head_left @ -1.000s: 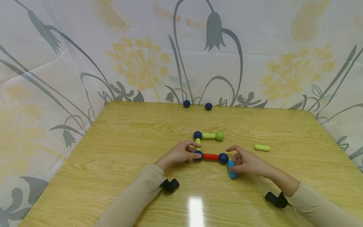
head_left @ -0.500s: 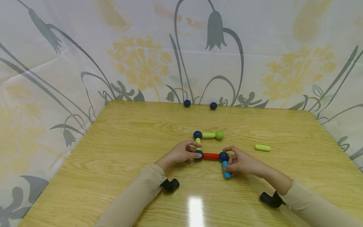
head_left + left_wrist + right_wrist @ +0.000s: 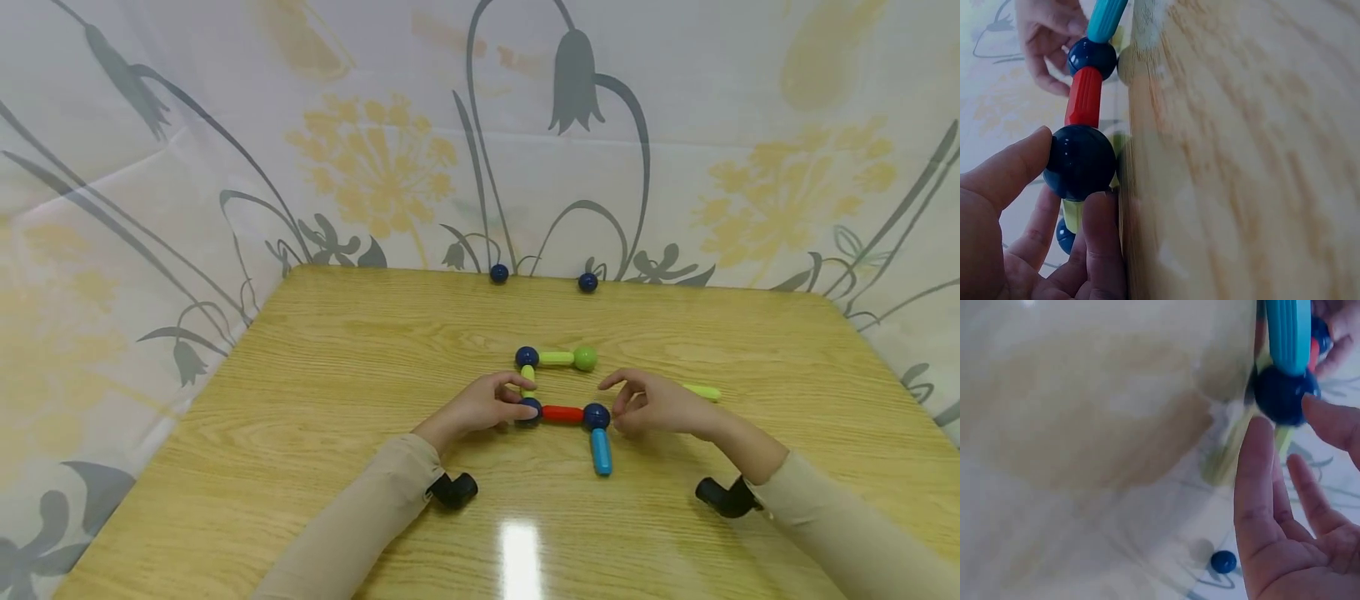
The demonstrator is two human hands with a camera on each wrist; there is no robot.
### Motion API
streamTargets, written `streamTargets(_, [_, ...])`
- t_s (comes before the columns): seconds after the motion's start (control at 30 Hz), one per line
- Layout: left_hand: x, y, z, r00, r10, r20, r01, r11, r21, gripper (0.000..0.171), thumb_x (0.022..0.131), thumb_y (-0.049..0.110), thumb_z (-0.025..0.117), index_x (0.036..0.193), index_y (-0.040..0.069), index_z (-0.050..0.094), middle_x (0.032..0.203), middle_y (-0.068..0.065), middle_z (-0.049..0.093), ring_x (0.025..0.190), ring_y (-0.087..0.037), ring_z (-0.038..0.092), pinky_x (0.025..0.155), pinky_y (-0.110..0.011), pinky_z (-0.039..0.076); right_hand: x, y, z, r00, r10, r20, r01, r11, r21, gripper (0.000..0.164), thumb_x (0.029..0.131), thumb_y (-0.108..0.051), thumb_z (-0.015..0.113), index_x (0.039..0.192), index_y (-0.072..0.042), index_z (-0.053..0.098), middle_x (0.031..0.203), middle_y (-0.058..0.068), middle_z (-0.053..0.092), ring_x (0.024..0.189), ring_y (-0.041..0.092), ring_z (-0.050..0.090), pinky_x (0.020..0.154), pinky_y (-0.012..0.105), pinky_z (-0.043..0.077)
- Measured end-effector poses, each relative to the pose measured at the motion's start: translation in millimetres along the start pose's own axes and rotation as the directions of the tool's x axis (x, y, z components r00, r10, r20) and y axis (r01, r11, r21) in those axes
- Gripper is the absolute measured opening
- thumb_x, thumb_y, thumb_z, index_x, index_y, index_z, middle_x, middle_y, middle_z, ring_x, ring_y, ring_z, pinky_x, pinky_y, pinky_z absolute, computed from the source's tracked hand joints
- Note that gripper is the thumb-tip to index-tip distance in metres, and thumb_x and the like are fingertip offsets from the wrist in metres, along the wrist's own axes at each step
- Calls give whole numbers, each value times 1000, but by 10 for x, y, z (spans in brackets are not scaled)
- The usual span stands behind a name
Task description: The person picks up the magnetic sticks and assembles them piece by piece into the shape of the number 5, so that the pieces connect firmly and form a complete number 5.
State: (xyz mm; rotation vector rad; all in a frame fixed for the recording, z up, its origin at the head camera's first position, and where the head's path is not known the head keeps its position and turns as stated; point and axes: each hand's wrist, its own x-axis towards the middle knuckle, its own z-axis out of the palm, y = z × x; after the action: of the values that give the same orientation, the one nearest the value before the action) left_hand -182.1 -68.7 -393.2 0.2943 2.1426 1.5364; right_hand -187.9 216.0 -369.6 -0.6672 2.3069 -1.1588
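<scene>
My left hand pinches a dark blue ball at the near left corner of a ball-and-rod chain on the table. From that ball a red rod runs right to another dark blue ball, where a light blue rod joins and points toward the near edge. A yellow-green rod leads away to a far dark blue ball, then a second such rod and a green ball. Just right of the red rod's end ball is my right hand, fingers spread loosely around nothing.
A loose yellow-green rod lies partly behind the right hand. Two dark blue balls, one on the left and one on the right, sit at the table's back edge by the patterned cloth.
My right hand brought the light blue rod left to the ball, then let go and drew back right. The right-hand ball at the back edge rolled right. My left hand kept its hold.
</scene>
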Motion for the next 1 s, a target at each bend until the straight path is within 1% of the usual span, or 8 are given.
streamTargets(0.13, [-13,11,2,1000,-1,-10,1,1000,1,36,85,15,70,119,9,60,100,-8,57,72,-18,55,62,-29,51,125,-1,-173,992,-52,-119,37,991,-129,41,85,-4,66,121,6,50,101,19,55,85,25,60,69,33,52])
streamTargets(0.23, [-14,6,2,1000,-4,-17,4,1000,3,35,85,15,71,118,9,61,101,-8,57,72,-18,55,62,-29,51,263,12,-312,974,-53,-222,6,979,-204,38,86,-5,66,119,6,52,109,24,53,90,31,58,71,37,52])
streamTargets(0.33, [-5,-10,-2,1000,-5,-16,5,1000,5,36,85,15,71,119,10,61,101,-8,57,72,-18,55,62,-29,51,418,36,-453,955,-33,-296,-38,972,-230,38,87,-5,65,121,6,52,116,27,51,98,38,55,76,43,50])
streamTargets(0.47, [9,-31,-6,1000,-3,-12,3,1000,-5,37,84,15,71,119,10,61,101,-8,57,72,-18,56,62,-30,51,624,122,-622,933,-41,-358,-48,971,-236,41,87,-6,65,123,8,51,119,29,50,107,44,49,85,52,45])
streamTargets(0.6, [15,-37,-8,1000,-4,-11,4,1000,-9,37,84,15,71,119,10,61,101,-8,57,73,-18,56,62,-30,51,790,267,-769,913,-61,-404,-43,969,-243,46,87,-11,65,127,5,49,123,29,47,111,48,42,86,55,42])
streamTargets(0.73, [24,-33,-5,1000,-8,-13,7,1000,-6,36,84,16,72,118,12,62,100,-6,58,72,-18,56,62,-29,51,882,343,-896,903,-40,-427,-79,963,-259,54,85,-12,63,132,5,43,133,32,37,119,52,32,92,60,35])
streamTargets(0.9, [30,-34,-1,1000,-7,-18,7,1000,0,35,84,16,72,117,13,62,99,-5,58,72,-17,57,61,-28,51,939,330,-1001,915,9,-403,-141,943,-300,64,83,-2,62,134,18,30,137,40,23,126,55,19,103,61,19])
streamTargets(1.0, [23,-39,-9,1000,-11,-20,11,1000,0,35,84,16,72,117,12,62,98,-6,58,71,-17,56,61,-28,51,948,321,-1021,916,72,-394,-188,945,-266,65,85,-1,61,136,18,26,136,41,22,126,54,20,101,60,24])
